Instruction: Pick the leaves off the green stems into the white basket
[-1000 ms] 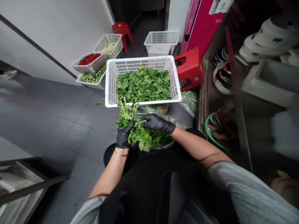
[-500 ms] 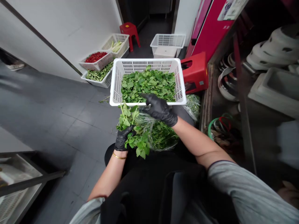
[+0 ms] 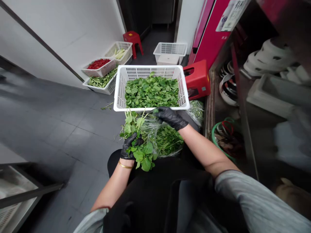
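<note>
My left hand (image 3: pixel 130 145), black-gloved, is closed round a bunch of leafy green stems (image 3: pixel 144 157), with leaves spilling toward my lap and bare stems pointing away from me. At the near rim of a white plastic basket (image 3: pixel 152 109), my right hand (image 3: pixel 168 117), gloved too, has its fingers drawn together. A bit of green leaf (image 3: pixel 155 111) shows at those fingertips. Loose picked leaves (image 3: pixel 152 90) cover the basket's floor. Between my hands and below the basket sits a clear plastic bag (image 3: pixel 168 140) full of stemmed greens.
Behind to the left are baskets of red chillies (image 3: pixel 98 63), green pods (image 3: pixel 102 80) and pale vegetables (image 3: pixel 119 53), near a red stool (image 3: pixel 133 40). A tipped red stool (image 3: pixel 198 79) adjoins the main basket's right side. Metal shelving (image 3: pixel 245 129) lines the right.
My right hand has moved from over the basket's near rim slightly back toward me, its fingers now closed on a leaf. The left hand keeps its bunch. The view has shifted slightly.
</note>
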Available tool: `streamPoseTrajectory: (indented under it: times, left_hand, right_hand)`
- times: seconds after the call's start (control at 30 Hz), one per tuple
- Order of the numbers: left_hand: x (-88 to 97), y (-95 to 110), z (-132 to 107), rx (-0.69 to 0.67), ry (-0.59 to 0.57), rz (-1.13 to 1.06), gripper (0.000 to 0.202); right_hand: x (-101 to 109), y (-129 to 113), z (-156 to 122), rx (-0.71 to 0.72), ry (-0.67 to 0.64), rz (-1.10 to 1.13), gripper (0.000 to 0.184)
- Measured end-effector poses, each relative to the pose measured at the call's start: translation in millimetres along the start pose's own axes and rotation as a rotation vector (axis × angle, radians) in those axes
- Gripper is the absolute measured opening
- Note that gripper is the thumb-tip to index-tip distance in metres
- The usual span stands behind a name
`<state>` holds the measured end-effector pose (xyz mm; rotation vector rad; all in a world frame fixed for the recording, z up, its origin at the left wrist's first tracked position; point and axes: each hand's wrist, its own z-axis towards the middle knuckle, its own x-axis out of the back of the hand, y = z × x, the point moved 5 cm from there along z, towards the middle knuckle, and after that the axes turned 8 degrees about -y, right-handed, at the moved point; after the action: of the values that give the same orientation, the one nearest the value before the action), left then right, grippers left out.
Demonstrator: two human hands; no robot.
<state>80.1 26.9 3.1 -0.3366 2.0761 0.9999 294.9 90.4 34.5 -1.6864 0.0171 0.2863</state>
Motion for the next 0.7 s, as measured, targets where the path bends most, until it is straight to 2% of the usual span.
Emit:
streamPoseTrajectory:
  times: [0.07,0.17,0.27,0.37,0.43,0.5,0.6,0.63,0.7]
  left_hand:
    - [-1.4,-3,1,-0.009,0.026,0.061,0.037]
    - [-1.8,-5,0,-0.087,0.086,0.168,0.034]
    - [-0.3,-7,-3,-0.084,0.105,0.189,0.037]
    - [5.8,-6,-6,0.010,0.161,0.079,0.022]
    - [9.8,-2,-6,0.026,0.208,-0.021,0.011]
    - [11.0,2,-5,0.032,0.201,-0.085,0.004]
    - [9.8,4,-3,0.079,0.134,-0.091,0.014]
    - [10.5,4,-3,0.077,0.132,-0.072,0.016]
    - [13.5,7,-2,0.007,0.170,-0.007,0.017]
  right_hand:
    - [-31,12,-10,-0.075,-0.161,0.064,0.043]
    - [-50,19,-13,-0.111,-0.161,0.017,0.041]
    - [-46,16,-13,-0.148,-0.173,-0.101,0.039]
    - [-36,8,-19,-0.163,-0.262,-0.159,0.036]
    - [-26,-4,-19,-0.094,-0.254,-0.162,0.039]
    - [-6,-24,-9,0.048,-0.152,-0.174,0.046]
    - [41,-63,23,0.275,0.143,-0.363,0.056]
    - [57,-73,34,0.297,0.245,-0.486,0.061]
    - [80,-84,52,0.237,0.410,-0.763,0.074]
